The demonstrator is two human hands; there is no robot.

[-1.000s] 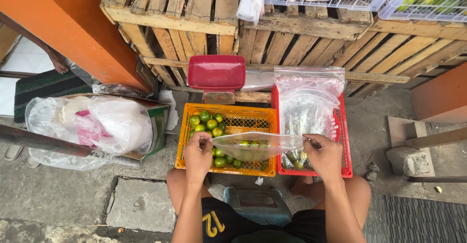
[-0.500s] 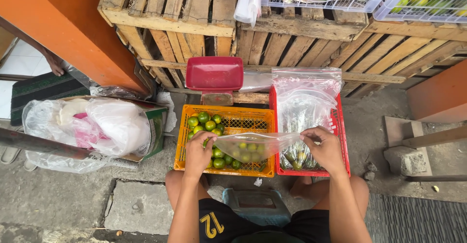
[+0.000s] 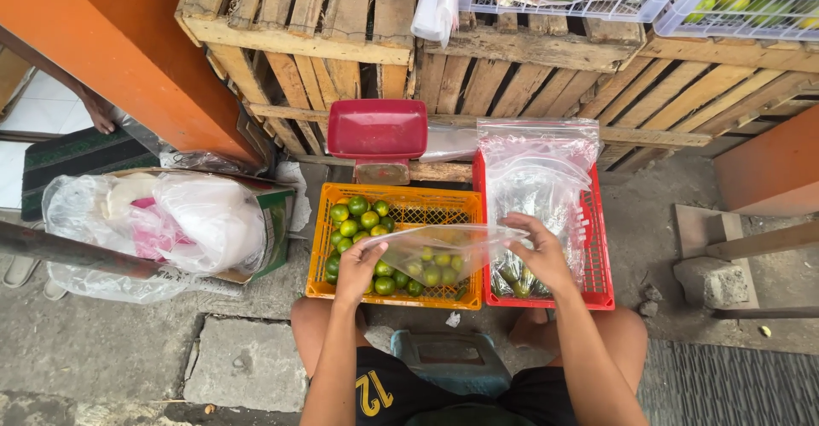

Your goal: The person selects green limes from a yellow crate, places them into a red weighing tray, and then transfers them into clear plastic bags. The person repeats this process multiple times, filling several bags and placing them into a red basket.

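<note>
A clear, thin plastic bag [image 3: 439, 251] stretches between my hands over the orange plastic crate [image 3: 394, 294] of small green limes [image 3: 363, 220]. My left hand [image 3: 358, 266] and right hand [image 3: 536, 251] each pinch one end closed. A red plastic crate [image 3: 597, 255] sits just beside.

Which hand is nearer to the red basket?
The right. The right hand hovers over the red basket's left part, holding the clear plastic bag; the left hand is over the orange crate beside it.
</note>
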